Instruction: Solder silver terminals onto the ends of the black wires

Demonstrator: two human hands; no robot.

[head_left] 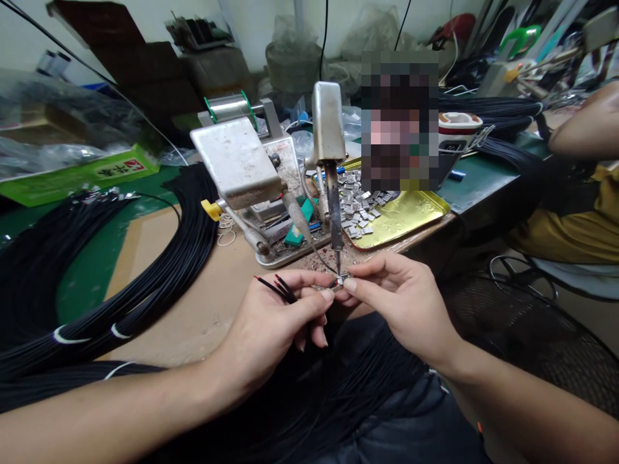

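My left hand (285, 312) is closed around several black cables (284, 290), whose stripped ends show red tips. One cable end runs between its thumb and forefinger toward a small metal connector (342, 278). Pinching that connector between thumb and fingers is my right hand (403, 299). Directly above stands a fixed soldering iron (334, 212), tip pointing down at the connector and seemingly touching it. A thin solder wire, fed from a nozzle (298, 216) on the left, reaches the same spot. The exact joint is too small to make out.
A gold tray (411, 219) with many metal connectors (355, 203) lies behind my right hand. The soldering stand (232, 161) carries a solder spool (229, 107). Bundled black cables (188, 251) lie left and across my lap. Another person's arm (587, 125) is at right.
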